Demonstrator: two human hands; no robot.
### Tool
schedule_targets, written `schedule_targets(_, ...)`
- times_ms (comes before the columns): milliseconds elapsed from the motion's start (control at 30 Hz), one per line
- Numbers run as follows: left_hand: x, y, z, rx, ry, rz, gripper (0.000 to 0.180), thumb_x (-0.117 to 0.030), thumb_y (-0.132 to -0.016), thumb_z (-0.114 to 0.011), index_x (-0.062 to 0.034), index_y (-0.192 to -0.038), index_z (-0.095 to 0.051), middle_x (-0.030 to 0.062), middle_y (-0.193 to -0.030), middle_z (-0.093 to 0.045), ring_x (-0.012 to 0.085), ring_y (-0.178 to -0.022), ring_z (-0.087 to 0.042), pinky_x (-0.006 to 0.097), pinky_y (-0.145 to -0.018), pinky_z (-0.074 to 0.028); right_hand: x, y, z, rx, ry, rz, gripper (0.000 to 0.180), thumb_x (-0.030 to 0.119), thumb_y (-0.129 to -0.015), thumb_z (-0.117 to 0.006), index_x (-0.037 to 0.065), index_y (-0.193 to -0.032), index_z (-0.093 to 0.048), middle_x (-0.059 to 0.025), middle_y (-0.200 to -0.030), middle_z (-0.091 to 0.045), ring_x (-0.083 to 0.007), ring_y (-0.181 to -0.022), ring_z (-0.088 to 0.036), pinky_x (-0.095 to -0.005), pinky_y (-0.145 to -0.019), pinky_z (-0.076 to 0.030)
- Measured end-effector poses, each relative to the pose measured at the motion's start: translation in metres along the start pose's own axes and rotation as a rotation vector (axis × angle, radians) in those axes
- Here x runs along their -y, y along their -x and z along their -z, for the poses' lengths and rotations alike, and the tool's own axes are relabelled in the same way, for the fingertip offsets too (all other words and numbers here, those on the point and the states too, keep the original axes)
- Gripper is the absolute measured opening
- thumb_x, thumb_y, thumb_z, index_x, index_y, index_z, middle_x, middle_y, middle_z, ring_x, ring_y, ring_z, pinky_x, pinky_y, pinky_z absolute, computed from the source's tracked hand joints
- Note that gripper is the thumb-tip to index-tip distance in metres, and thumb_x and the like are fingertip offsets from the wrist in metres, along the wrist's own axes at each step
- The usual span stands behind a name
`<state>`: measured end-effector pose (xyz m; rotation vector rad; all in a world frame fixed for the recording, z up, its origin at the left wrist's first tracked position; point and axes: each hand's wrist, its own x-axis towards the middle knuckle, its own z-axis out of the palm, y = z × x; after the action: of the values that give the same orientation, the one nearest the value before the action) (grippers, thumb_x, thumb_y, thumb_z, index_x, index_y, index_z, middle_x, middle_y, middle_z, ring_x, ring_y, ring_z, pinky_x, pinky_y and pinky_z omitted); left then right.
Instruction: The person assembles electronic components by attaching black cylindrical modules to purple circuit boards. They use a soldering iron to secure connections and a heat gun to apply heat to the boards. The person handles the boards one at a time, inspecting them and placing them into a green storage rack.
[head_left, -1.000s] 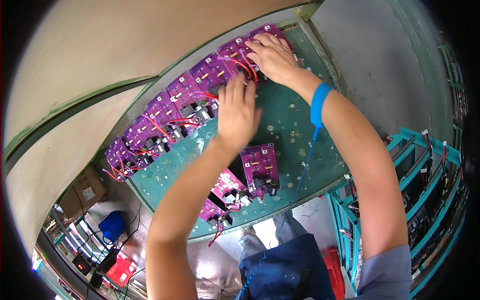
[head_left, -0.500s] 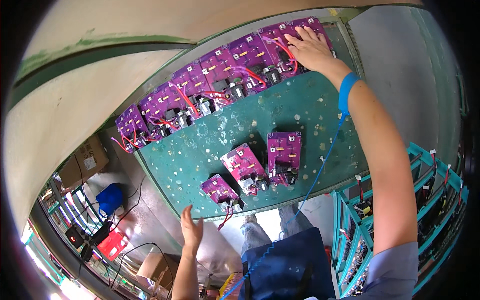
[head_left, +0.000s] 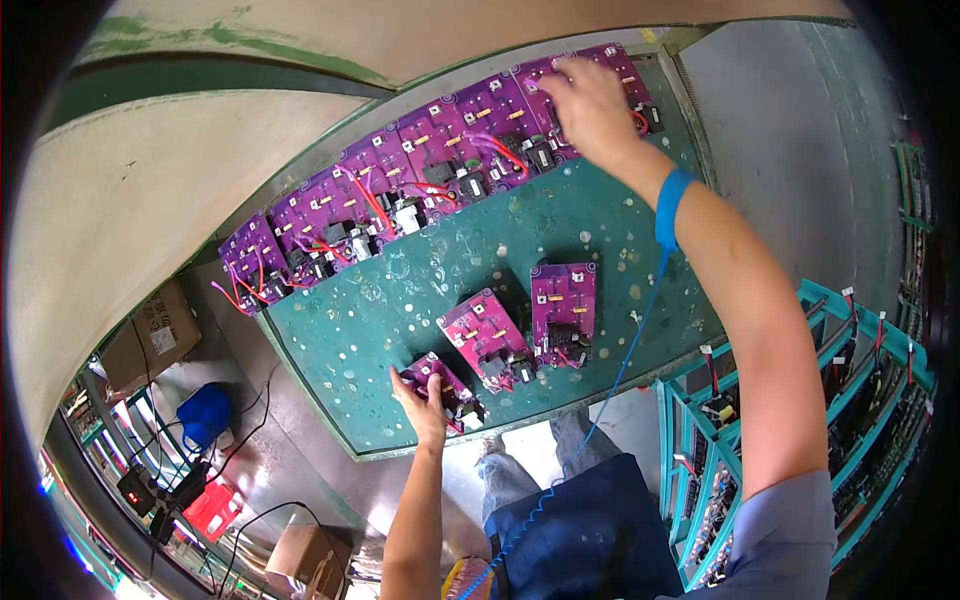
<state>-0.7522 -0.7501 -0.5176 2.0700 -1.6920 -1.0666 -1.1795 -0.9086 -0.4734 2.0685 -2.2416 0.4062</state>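
Note:
My left hand is at the small purple circuit board near the bench's front edge, thumb and fingers closed on it and hiding part of it. To its right lie two more purple boards: a tilted one and an upright one. At the far right end of the back row, my right hand is over a purple board. Its fingertips pinch the end of a purple wire, and the hand covers much of that board. A blue wrist strap circles my right wrist.
Several joined purple boards with red wires line the back of the green bench. A teal rack holding boards stands at the right. Cardboard boxes and a blue object are at the left. A blue coiled cord crosses my lap.
My left hand has moved up onto the small board. My right hand has shifted left, from lying spread on the far board to pinching at the wire's end.

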Motion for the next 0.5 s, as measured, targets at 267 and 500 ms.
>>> schedule_targets(267,-0.012,-0.003,-0.012,-0.095,-0.071,-0.027,0.065,-0.022,-0.077,-0.063,-0.0001,-0.128,-0.029,0.0210,-0.112,-0.039,0.0316,-0.097,-0.043,0.037,-0.082,-0.038,0.032,-0.008,-0.011,0.335,0.134,0.092,0.045,0.041,-0.085,-0.043,0.011,-0.119,-0.048,-0.0132,-0.134,-0.030,-0.0266,-0.128,-0.019,-0.0456,-0.103,-0.016)
schedule_targets(500,-0.020,-0.002,-0.011,-0.108,-0.041,-0.035,0.063,-0.023,-0.077,-0.064,-0.0010,-0.126,-0.031,0.0202,-0.109,-0.041,0.0309,-0.094,-0.044,0.037,-0.080,-0.038,0.032,-0.002,-0.017,0.304,0.098,0.046,0.046,0.042,-0.085,-0.043,0.011,-0.117,-0.051,-0.0140,-0.135,-0.029,-0.0280,-0.127,-0.020,-0.0471,-0.102,-0.017)
